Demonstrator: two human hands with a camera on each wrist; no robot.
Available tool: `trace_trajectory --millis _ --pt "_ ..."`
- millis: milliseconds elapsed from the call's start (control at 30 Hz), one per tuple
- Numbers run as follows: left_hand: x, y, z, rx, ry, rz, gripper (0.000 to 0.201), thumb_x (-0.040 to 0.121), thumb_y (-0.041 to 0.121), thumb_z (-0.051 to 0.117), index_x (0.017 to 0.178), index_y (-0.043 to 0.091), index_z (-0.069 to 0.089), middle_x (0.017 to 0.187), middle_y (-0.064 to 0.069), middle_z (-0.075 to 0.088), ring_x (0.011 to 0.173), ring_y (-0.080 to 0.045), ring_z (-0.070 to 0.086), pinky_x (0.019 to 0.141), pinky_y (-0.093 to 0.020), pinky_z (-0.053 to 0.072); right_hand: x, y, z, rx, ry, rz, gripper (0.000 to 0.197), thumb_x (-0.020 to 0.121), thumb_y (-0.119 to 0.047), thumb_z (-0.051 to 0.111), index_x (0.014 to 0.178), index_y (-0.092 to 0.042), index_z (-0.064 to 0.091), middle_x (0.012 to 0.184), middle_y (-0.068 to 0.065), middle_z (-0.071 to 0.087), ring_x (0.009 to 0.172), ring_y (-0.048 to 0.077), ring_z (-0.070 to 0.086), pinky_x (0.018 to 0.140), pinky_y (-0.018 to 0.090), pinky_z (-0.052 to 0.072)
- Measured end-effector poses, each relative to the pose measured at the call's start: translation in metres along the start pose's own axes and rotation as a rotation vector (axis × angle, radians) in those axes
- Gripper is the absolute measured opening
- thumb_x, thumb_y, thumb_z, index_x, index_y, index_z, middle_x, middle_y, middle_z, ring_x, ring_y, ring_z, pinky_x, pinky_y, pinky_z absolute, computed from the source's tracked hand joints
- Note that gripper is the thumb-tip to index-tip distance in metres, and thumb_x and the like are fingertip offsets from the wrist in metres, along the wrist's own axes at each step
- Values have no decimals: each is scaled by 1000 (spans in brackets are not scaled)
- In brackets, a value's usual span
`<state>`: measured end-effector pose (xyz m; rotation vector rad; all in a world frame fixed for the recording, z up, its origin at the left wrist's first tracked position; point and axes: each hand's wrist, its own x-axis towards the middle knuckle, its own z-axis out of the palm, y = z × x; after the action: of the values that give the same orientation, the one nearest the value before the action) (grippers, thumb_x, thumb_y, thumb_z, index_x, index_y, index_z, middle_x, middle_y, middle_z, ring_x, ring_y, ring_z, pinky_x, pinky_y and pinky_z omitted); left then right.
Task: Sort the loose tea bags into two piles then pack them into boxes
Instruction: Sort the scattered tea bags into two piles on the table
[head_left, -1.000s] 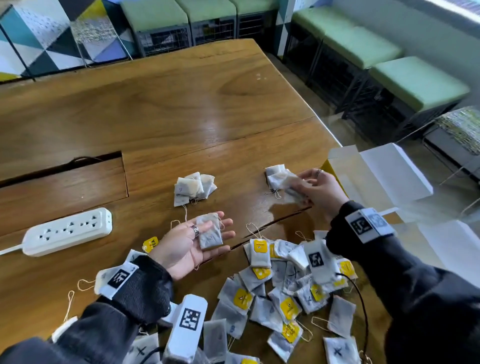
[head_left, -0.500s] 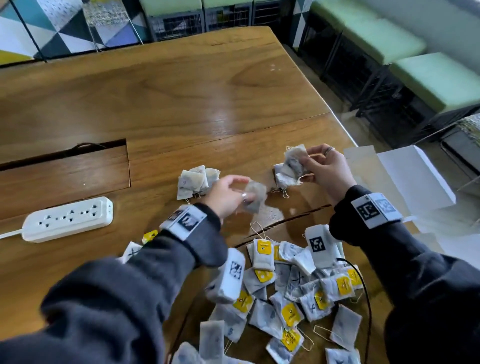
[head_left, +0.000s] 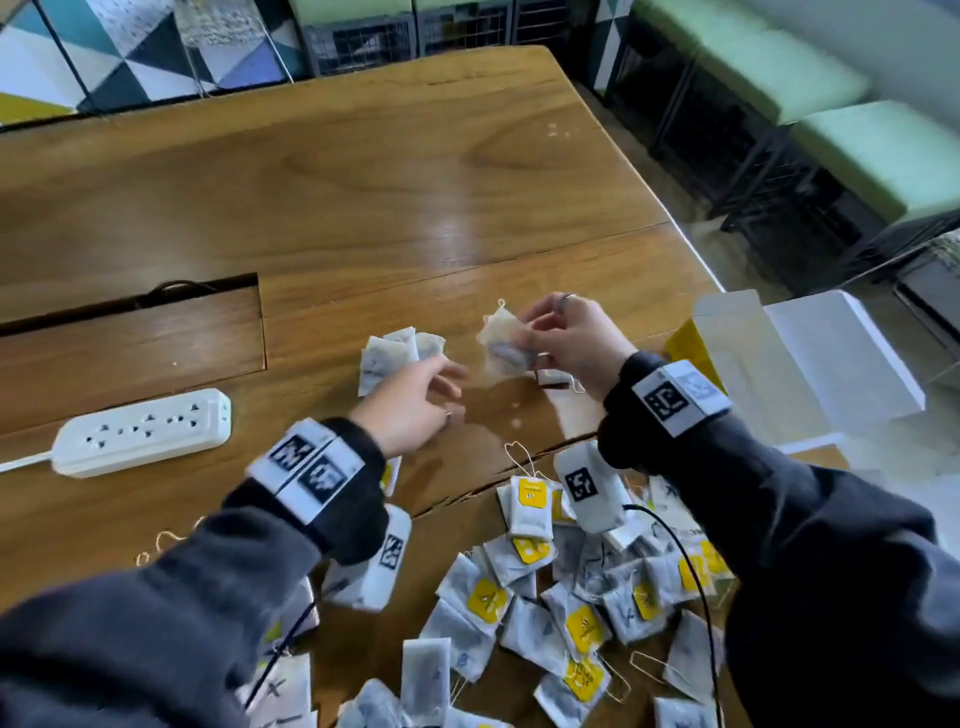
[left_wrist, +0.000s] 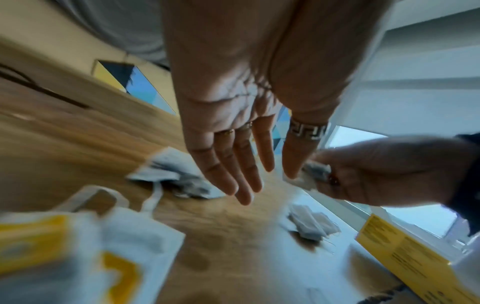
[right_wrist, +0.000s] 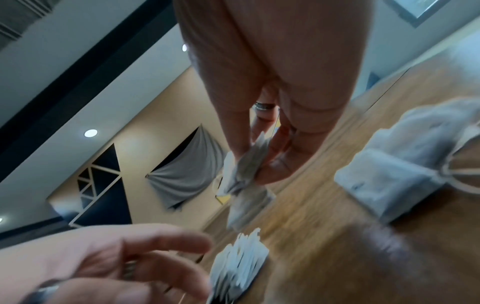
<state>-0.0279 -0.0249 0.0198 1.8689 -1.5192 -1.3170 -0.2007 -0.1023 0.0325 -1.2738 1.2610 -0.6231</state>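
My right hand (head_left: 540, 338) pinches a small bunch of tea bags (head_left: 501, 338) above the wooden table (head_left: 363, 197); the right wrist view shows thumb and fingers closed on the bunch of tea bags (right_wrist: 246, 170). My left hand (head_left: 452, 384) hovers empty just left of it, its fingers (left_wrist: 244, 174) straight. A small sorted pile (head_left: 395, 353) lies beyond the left hand. A second small pile (head_left: 553, 376) is partly hidden under the right hand. Many loose tea bags (head_left: 571, 597), several with yellow tags, are heaped at the near edge.
An open yellow and white box (head_left: 727, 343) stands at the table's right edge beside the right hand. A white power strip (head_left: 140, 431) lies to the left, with a cable slot (head_left: 130, 301) behind it. Green-cushioned stools (head_left: 857, 156) line the right side.
A second ago a tea bag lay on my left palm. The left hand carried it across to the right hand, which now holds it with its bunch; the left hand is empty.
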Motion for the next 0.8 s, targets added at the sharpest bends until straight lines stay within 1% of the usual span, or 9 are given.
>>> trace_trajectory --millis 67,200,300,400,467,533,567,667,800 --pt "-31 -19 -20 6 69 -27 33 85 3 61 113 20 55 95 5 60 93 -15 59 84 -31 48 6 0 23 -46 -55 21 20 78 3 69 75 -10 54 66 2 54 62 19 56 69 37 55" --pt "-69 -51 -41 80 173 -126 29 87 10 61 114 21 58 100 -1 62 94 -17 59 80 -28 45 19 2 64 -147 -45 51 24 77 2 67 67 -14 53 85 16 64 85 31 66 77 43 58" --pt "-74 -70 -38 199 212 -133 30 85 18 63 114 24 58 105 -1 58 98 -18 56 83 -29 45 24 6 80 -397 21 20 7 83 -14 65 81 -16 58 94 2 61 89 20 60 78 31 53" --pt "-66 -80 -29 250 247 -148 40 81 19 67 119 26 55 109 0 54 107 -21 51 92 -35 44 13 8 89 -678 68 -103 12 88 -27 58 97 -20 59 118 7 49 109 22 46 94 31 39" --pt "-60 -84 -23 311 227 -171 49 79 26 68 124 29 50 112 2 54 111 -23 49 96 -42 42 -4 10 101 -691 48 -179 10 86 -24 59 80 -21 51 112 8 46 103 22 43 92 31 37" --pt "-55 -85 -18 430 188 -207 52 80 28 66 128 31 44 115 3 56 117 -23 45 97 -42 37 -16 19 116 -739 -123 -196 20 83 -22 63 73 -23 46 104 8 50 94 21 47 81 27 38" --pt "-53 -84 -17 464 185 -231 51 81 28 65 127 32 43 116 4 57 119 -23 42 95 -41 34 -21 24 124 -804 -245 -172 13 82 -23 65 82 -21 52 105 9 52 97 23 50 81 27 39" --pt "-51 -82 -19 492 175 -291 40 83 29 62 119 30 46 119 1 57 121 -22 41 93 -42 29 -26 37 135 -940 -421 -78 54 81 -24 68 127 -10 45 123 12 51 114 28 49 96 36 43" --pt "-50 -83 -25 525 105 -327 30 86 28 59 115 29 50 130 -2 40 127 -24 32 98 -44 30 -30 42 138 -949 -363 -25 46 82 -21 67 121 -7 46 113 15 60 106 31 57 85 35 49"
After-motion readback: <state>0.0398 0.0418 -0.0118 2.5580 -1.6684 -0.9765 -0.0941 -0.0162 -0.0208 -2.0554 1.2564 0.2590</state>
